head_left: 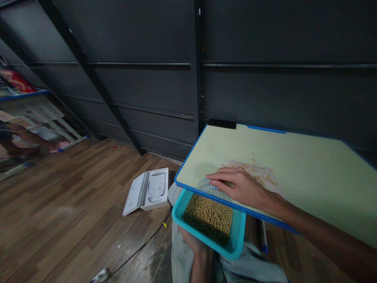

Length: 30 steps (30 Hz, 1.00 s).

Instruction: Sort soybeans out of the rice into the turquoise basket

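Note:
A turquoise plastic basket (238,239) sits low over my lap, tilted, under the front edge of the table. Inside are pale yellow beans (210,212) with small dark green beans (203,228) along the near side. My left hand (191,239) supports the basket from below, and most of its fingers are hidden beneath it. Above the table's front edge, my right hand (235,182) has its fingers together and bent, thumb close to the index finger. Under its fingertips lies a round, clear plastic piece (203,184); whether the fingers pinch anything is hidden.
The pale table (306,165) has a blue rim. On it are a clear sheet with orange bits (268,175) and a black flat object (222,124). An open white box (154,188) and a cable (141,247) lie on the floor. Another person's limb (26,135) shows far left.

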Each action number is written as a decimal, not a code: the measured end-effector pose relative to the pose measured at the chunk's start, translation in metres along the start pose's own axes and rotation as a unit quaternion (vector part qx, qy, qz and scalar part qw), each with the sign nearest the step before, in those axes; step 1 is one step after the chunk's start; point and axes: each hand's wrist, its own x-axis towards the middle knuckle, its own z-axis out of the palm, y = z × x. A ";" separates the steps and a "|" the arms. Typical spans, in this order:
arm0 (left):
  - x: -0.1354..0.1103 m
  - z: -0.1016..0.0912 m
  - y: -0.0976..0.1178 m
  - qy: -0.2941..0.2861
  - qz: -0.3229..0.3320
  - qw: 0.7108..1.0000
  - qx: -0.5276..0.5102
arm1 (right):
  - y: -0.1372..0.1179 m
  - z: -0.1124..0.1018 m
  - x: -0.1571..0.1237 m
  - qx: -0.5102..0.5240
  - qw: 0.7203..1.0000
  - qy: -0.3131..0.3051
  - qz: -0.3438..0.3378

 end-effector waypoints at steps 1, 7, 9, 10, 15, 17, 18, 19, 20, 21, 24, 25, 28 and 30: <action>-0.002 0.002 0.001 -0.004 0.018 1.000 0.000 | 0.000 0.000 0.000 -0.008 1.000 0.000 0.003; -0.009 0.012 0.008 0.052 0.048 0.997 0.010 | 0.010 -0.010 -0.004 -0.067 0.997 0.025 0.036; -0.008 0.010 0.009 0.044 0.031 0.999 -0.004 | 0.013 -0.015 -0.006 -0.075 0.995 0.039 0.046; -0.007 0.008 0.009 0.034 0.019 0.999 -0.010 | 0.014 -0.018 -0.006 -0.078 0.995 0.047 0.050; -0.004 -0.002 0.008 0.019 0.005 1.000 -0.013 | 0.015 -0.028 -0.007 -0.102 0.987 0.099 0.072; -0.003 -0.003 0.008 0.025 0.003 0.999 -0.019 | 0.015 -0.029 -0.006 -0.113 0.985 0.109 0.070; -0.003 -0.003 0.009 0.029 0.002 0.999 -0.022 | 0.016 -0.029 -0.006 -0.116 0.985 0.109 0.068; -0.003 -0.003 0.009 0.031 0.003 0.999 -0.024 | 0.017 -0.029 -0.006 -0.119 0.985 0.106 0.065; -0.003 -0.002 0.009 0.032 0.002 0.999 -0.024 | 0.018 -0.028 -0.006 -0.121 0.985 0.101 0.063; -0.003 -0.001 0.009 0.029 0.001 0.999 -0.024 | 0.019 -0.027 -0.007 -0.122 0.986 0.097 0.061; -0.004 0.001 0.009 0.018 0.007 1.000 -0.015 | 0.021 -0.025 -0.009 -0.123 0.987 0.090 0.058; -0.004 0.001 0.009 0.013 0.008 1.000 -0.012 | 0.022 -0.025 -0.009 -0.122 0.987 0.090 0.057; -0.004 0.001 0.009 0.007 0.008 1.000 -0.008 | 0.020 -0.025 -0.009 -0.118 0.988 0.086 0.055; -0.004 0.000 0.009 0.017 0.012 1.000 -0.002 | 0.019 -0.024 -0.009 -0.112 0.989 0.082 0.053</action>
